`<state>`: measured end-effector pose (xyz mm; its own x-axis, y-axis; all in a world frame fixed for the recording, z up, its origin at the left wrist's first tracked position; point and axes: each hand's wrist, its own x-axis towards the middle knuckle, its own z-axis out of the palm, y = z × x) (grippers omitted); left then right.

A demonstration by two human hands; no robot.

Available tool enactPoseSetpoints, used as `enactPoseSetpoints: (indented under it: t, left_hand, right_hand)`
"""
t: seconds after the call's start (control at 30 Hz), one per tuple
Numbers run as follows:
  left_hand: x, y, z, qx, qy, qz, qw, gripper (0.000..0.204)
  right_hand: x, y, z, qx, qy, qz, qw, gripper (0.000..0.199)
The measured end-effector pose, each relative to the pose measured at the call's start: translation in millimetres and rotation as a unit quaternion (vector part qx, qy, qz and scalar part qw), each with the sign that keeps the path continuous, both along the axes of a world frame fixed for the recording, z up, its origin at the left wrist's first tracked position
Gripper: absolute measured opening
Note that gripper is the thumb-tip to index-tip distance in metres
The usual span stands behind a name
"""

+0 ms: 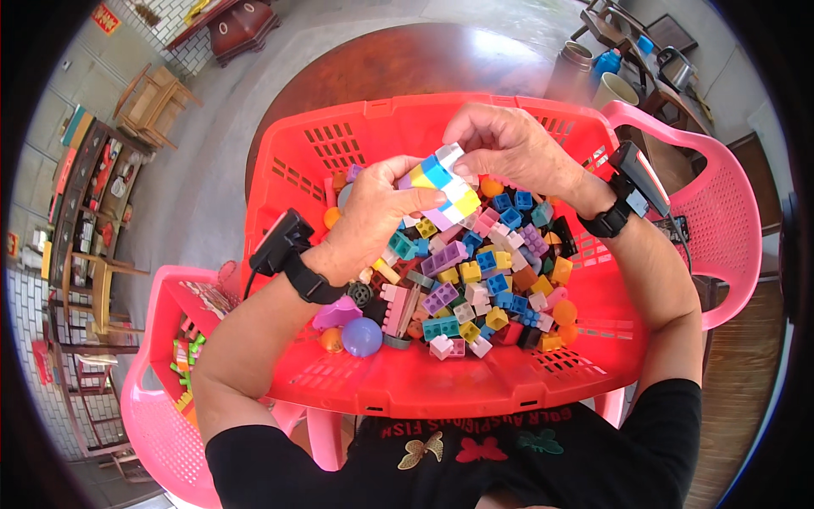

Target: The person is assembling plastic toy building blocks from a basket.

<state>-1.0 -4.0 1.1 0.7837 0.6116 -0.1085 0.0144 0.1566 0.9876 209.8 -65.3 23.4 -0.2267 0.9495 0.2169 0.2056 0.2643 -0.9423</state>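
Observation:
Above a red plastic basket (pixel 458 392), my left hand (pixel 366 212) grips a stack of joined toy building blocks (pixel 435 176) in yellow, blue, white and lilac, its thumb lying along the near side. My right hand (pixel 530 153) has its fingers bent around a whitish building block (pixel 449 155) at the stack's upper end; the thumb touches it, and the fingertips are partly hidden. Underneath, loose building blocks (pixel 441 297) of many colours fill the basket's middle, mixed with a purple-blue ball (pixel 362 337) and several orange balls.
The basket stands by a round brown table (pixel 339 72). On my left, a pink chair (pixel 153 399) carries a red container with green and other small pieces. Another pink chair (pixel 721 220) is at the right. A flask (pixel 570 68) and a kettle (pixel 676 68) stand at the far right.

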Motion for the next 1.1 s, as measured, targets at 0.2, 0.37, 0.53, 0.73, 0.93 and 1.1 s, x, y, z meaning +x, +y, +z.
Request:
enactPoseSetpoints:
  t: [0.2, 0.37, 0.53, 0.73, 0.93, 1.1]
  left_hand:
    - [6.8, -9.5, -2.1, 0.08, -0.049, 0.005, 0.996, 0.031]
    - [3.5, -9.9, 0.1, 0.172, -0.015, 0.007, 0.985, 0.032]
    - [-0.1, -12.1, -0.7, 0.196, 0.053, 0.025, 0.979, 0.035]
    - [-4.1, -10.6, -13.7, 0.24, 0.046, 0.039, 0.969, 0.043]
    - [-4.1, -8.1, -14.1, 0.276, 0.077, 0.0, 0.958, 0.035]
    - [5.8, -4.7, 1.1, 0.264, 0.09, -0.01, 0.96, 0.036]
  right_hand:
    - [2.3, -1.1, 2.5, -0.002, -0.018, -0.007, 1.0, 0.015]
    - [-1.1, -3.2, 3.9, -0.015, -0.012, 0.006, 1.0, 0.014]
    - [-8.1, -8.5, 10.9, -0.046, -0.074, -0.015, 0.996, 0.014]
    - [-14.7, -11.0, 12.2, -0.055, -0.096, -0.013, 0.994, 0.015]
    - [-13.6, -10.1, 17.1, -0.025, -0.159, -0.013, 0.987, 0.018]
    - [-4.6, -2.8, 8.8, -0.042, -0.095, -0.005, 0.995, 0.022]
